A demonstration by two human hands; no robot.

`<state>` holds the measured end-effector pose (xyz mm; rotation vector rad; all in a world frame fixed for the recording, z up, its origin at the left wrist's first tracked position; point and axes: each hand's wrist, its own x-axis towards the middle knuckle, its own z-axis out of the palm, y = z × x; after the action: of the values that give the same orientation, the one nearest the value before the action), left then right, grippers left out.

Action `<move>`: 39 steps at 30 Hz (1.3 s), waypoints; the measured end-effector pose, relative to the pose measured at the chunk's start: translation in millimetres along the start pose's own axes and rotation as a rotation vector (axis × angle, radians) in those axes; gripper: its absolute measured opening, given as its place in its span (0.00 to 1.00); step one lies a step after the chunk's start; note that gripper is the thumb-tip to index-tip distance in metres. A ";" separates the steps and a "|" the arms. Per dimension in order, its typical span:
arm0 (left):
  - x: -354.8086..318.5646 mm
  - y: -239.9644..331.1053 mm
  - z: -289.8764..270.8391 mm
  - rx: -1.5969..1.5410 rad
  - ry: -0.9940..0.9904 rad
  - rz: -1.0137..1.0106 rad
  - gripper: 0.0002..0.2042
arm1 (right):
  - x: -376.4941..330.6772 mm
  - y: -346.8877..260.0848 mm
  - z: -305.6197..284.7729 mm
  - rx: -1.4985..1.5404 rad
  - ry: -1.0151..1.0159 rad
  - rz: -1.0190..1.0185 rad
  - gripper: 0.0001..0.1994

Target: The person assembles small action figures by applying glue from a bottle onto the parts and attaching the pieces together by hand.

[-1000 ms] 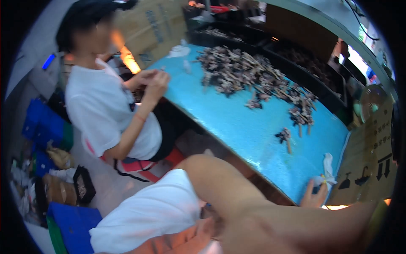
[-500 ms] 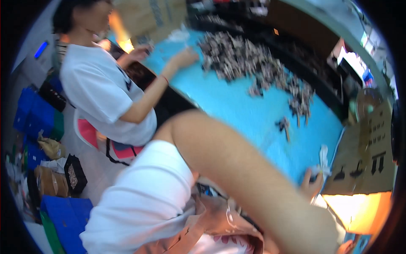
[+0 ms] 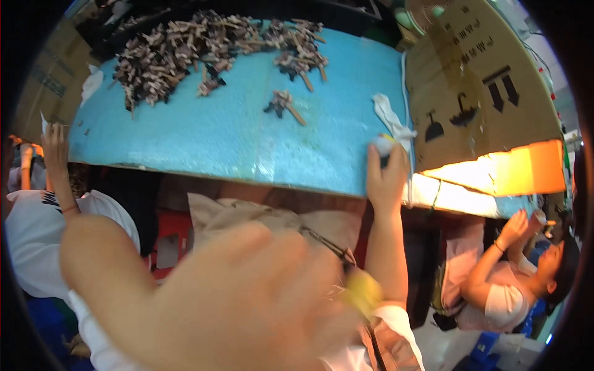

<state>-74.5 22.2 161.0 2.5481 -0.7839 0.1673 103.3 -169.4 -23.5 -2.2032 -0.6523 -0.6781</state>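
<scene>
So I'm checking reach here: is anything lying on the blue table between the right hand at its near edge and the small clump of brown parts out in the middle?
Nothing visible does. The right hand grips a small object at the blue table's near edge, beside a white rag. The tabletop from there to the small clump of parts is bare. The left hand is a near blur, off the table.

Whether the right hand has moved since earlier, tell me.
No: the right hand stays at the table corner, beside the white rag.

At my twelve o'clock one blue table (image 3: 235,142), one heap of small parts (image 3: 185,49), one white rag (image 3: 390,120); at two, one cardboard box (image 3: 476,86).
</scene>
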 end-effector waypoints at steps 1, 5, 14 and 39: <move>4.0 -8.5 2.8 0.062 0.021 -0.057 0.11 | -4.3 9.4 -6.8 0.043 0.029 0.041 0.10; 35.9 -129.4 47.1 -0.059 0.188 -0.472 0.18 | -12.4 4.2 -15.8 0.231 0.026 0.186 0.18; 61.2 -185.3 100.4 0.295 0.332 -0.491 0.18 | -24.3 4.7 -24.8 0.682 0.067 0.428 0.29; 56.7 -128.4 154.9 -0.821 0.388 -0.268 0.16 | -59.5 -53.5 -36.9 0.702 0.239 0.093 0.14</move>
<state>41.1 15.0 -13.1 1.7340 -0.2627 0.1938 16.4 -179.3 -13.1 -1.4697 -0.5510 -0.5442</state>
